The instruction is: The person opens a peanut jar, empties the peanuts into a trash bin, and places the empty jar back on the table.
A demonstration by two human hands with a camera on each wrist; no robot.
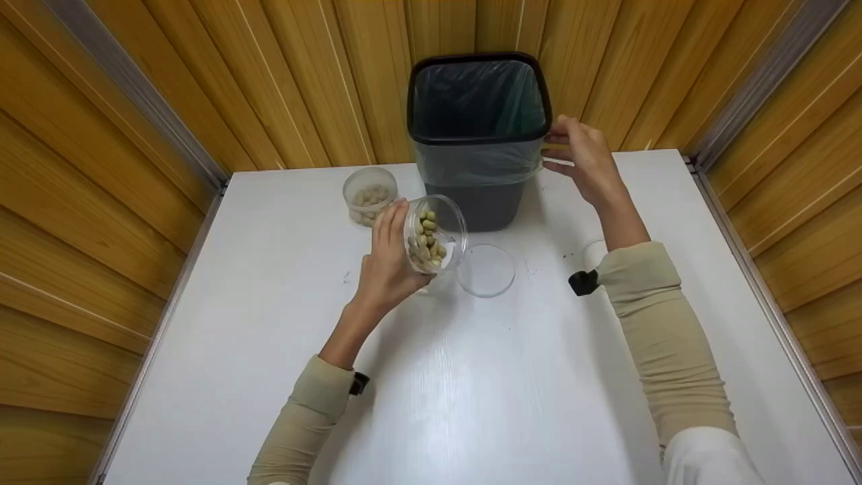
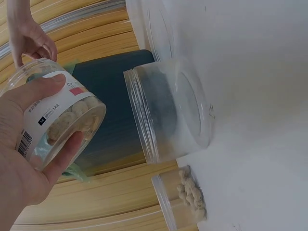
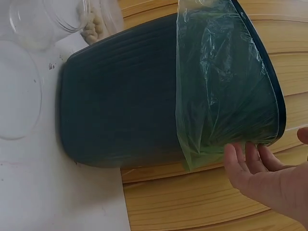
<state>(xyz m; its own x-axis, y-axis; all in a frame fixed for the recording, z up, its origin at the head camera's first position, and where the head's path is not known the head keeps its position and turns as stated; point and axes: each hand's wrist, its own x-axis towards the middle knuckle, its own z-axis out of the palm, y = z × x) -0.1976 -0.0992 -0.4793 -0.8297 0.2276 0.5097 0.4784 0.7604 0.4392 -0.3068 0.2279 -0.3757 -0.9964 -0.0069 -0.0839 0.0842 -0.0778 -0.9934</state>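
My left hand (image 1: 385, 259) grips a clear plastic jar (image 2: 98, 115) with a white label, tilted toward the bin. Roundish tan-green nuts (image 1: 429, 232) lie inside the jar. Thumb and fingers wrap its sides in the left wrist view. A dark grey bin (image 1: 475, 205) stands upright at the back, lined with a thin greenish bag (image 3: 216, 82) folded over its rim. Beside the bin's right side is my right hand (image 1: 591, 162), its fingers extended and touching the bag just below the rim, with the thumb apart from them.
A smaller tub (image 1: 369, 192) with nuts in it stands left of the bin. Another clear jar (image 2: 168, 110) stands in front of the bin, mostly hidden in the head view. A clear round lid (image 1: 486, 271) lies flat nearby. Wood-patterned walls (image 1: 323, 81) enclose the white table (image 1: 471, 404).
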